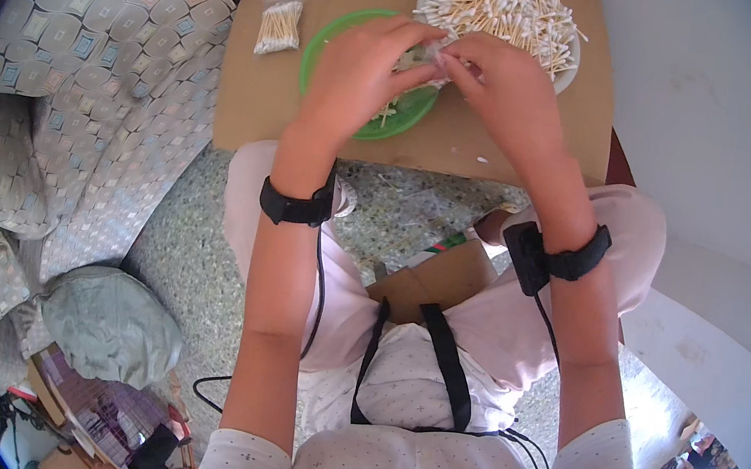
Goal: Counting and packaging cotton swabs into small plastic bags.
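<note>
From the head view, the left hand [360,66] and right hand [499,85] pinch a small clear bag [424,59] together over the green plate [325,38]. The white bowl of cotton swabs [510,6] touches the cardboard table [250,104] far edge; bare cardboard lies left

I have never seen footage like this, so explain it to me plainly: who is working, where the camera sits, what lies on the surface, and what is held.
No machine here: a seated person works bare-handed, and a fisheye camera on their head looks down, so edges bend. Both wrists wear black straps. The left hand and right hand meet over a green plate, pinching what looks like a small clear packet; its contents are hard to make out. On the brown cardboard surface also lie a white bowl of cotton swabs and a bundled pack of swabs.
</note>
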Demonstrator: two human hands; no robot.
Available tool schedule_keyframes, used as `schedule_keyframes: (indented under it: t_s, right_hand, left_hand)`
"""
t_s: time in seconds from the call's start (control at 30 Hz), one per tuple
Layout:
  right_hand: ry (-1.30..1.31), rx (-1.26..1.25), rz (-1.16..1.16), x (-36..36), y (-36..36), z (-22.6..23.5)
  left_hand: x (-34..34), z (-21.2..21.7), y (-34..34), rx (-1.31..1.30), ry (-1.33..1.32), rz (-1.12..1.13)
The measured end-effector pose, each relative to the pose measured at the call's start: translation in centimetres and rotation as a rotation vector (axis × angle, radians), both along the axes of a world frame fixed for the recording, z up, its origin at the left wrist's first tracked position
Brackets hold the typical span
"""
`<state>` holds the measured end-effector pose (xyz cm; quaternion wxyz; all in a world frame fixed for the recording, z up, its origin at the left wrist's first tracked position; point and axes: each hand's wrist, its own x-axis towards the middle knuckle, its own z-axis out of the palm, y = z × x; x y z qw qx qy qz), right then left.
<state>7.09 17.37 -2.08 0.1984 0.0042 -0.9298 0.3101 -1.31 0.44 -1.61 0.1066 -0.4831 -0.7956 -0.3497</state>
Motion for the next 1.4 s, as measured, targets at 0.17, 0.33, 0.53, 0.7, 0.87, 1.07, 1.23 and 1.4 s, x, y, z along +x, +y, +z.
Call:
schedule_keyframes:
  t_s: [0.17,0.33,0.53,0.7,0.87,1.07,1.23,1.4]
  right_hand:
    - [-0.023,-0.217,-0.131,-0.3,1.2,1.4]
    - [0.103,0.050,-0.197,0.5,2.8,1.6]
    - [-0.048,0.210,-0.226,0.2,2.5,0.0]
    - [-0.070,0.251,-0.258,-0.2,2.7,-0.2]
    - [-0.054,0.316,-0.269,-0.6,2.7,-0.3]
    - [0.345,0.121,-0.270,-1.3,2.9,0.3]
    - [0.194,-0.417,-0.103,-0.9,0.5,2.2]
    - [0.151,-0.724,0.115,-0.9,-0.1,2.0]
  left_hand:
    - [0.2,0.0,-0.2,-0.027,-0.035,0.025]
    - [0.3,0.9,-0.1,-0.013,0.055,0.106]
    - [-0.1,0.2,-0.2,-0.051,0.013,0.027]
    - [0.1,0.5,-0.4,-0.030,-0.149,-0.082]
    - [0.1,0.7,-0.8,-0.078,-0.188,-0.167]
    - [-0.5,1.1,-0.3,0.164,-0.191,-0.090]
    - [-0.8,0.7,-0.2,0.219,-0.186,0.062]
    - [-0.1,0.5,0.7,0.208,-0.181,0.029]
